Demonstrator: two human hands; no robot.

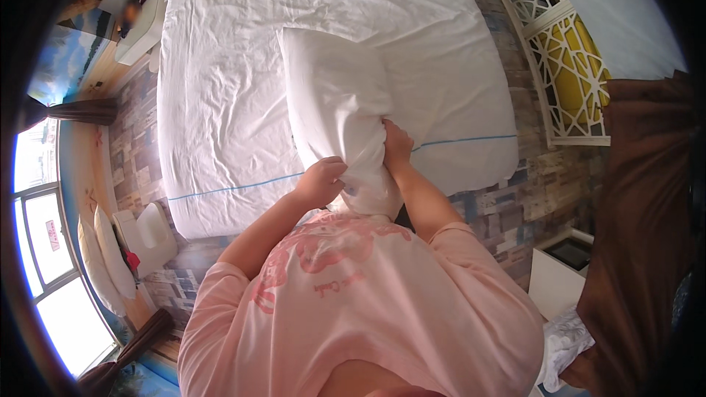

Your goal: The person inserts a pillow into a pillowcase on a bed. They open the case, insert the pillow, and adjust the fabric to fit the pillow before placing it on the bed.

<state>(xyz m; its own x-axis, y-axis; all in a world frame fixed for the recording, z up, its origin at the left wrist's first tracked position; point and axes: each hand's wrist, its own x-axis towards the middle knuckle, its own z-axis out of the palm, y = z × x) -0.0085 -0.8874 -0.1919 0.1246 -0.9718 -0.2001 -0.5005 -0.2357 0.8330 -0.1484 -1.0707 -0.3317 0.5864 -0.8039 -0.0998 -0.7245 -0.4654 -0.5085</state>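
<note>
A white pillow point(334, 81) in a smooth cover lies lengthwise in front of me, its far end over the bed and its near end against my body. My left hand point(321, 181) is closed on the fabric at the pillow's near left side. Further along the right edge, my right hand point(398, 141) grips the cover with curled fingers. Below the pillow spreads a bed point(220, 103) with a wrinkled white sheet and a thin blue line across its near end. Between my hands the cover is creased, and its near end is partly hidden by my shirt.
Wood-patterned floor point(136, 154) runs along both sides of the bed. On the right stand a white lattice screen point(570, 66), a brown curtain point(640, 220) and a white cabinet point(555, 279). On the left, cushions point(110, 261) and a white chair point(151, 239) sit by the window.
</note>
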